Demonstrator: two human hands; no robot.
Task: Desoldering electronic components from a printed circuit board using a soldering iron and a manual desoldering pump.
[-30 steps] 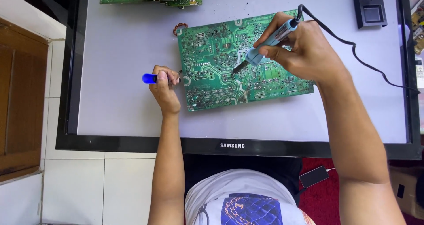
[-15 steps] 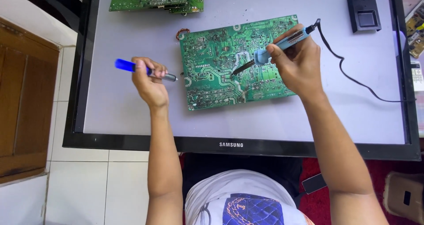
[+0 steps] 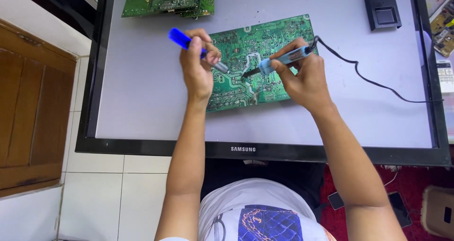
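Flat monitor (image 3: 142, 104) lying face up as a work surface over white floor tiles (image 3: 94, 193), with a green circuit board (image 3: 279, 38) resting near its middle, a second green board (image 3: 165, 0) at the upper edge and a small black box (image 3: 382, 9) at upper right. Left hand (image 3: 196, 71) closed around a blue-handled tool (image 3: 182, 38), metal tip down on the board. Right hand (image 3: 305, 78) gripping a blue soldering iron (image 3: 283, 59) pen-style, tip touching the board just beside the other tool's tip, black cord (image 3: 373, 82) trailing right across the screen.
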